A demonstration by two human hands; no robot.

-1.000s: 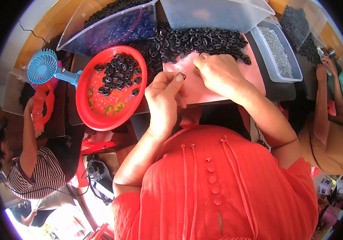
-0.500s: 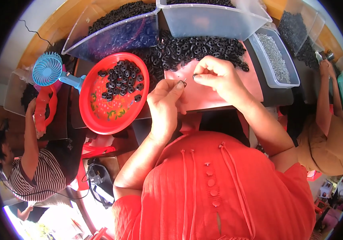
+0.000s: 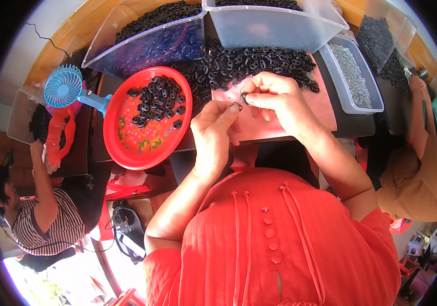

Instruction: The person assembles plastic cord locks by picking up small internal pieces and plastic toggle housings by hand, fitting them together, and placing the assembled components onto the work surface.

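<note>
My left hand (image 3: 213, 128) is closed in a pinch on a small black ring-like piece (image 3: 238, 106), with a thin metal pin standing out of it. Close by, my right hand (image 3: 281, 99) grips a small black two-hole piece (image 3: 244, 97) between thumb and fingers, almost touching the pin. Both hands are above a pink sheet (image 3: 305, 115) on the table. Behind them lies a heap of loose black two-hole pieces (image 3: 259, 61). To the left, a red oval tray (image 3: 144, 162) holds several more of these pieces.
Two large clear bins (image 3: 144, 48) (image 3: 279, 28) of black pieces stand at the back. A shallow bin (image 3: 376, 104) of metal pins sits at right. A blue hand fan (image 3: 64, 85) is left of the tray. One person (image 3: 50, 219) works at left, another (image 3: 417, 178) at right.
My right hand has moved slightly left, bringing its black piece up to the pin in my left hand. The left hand has stayed nearly in place.
</note>
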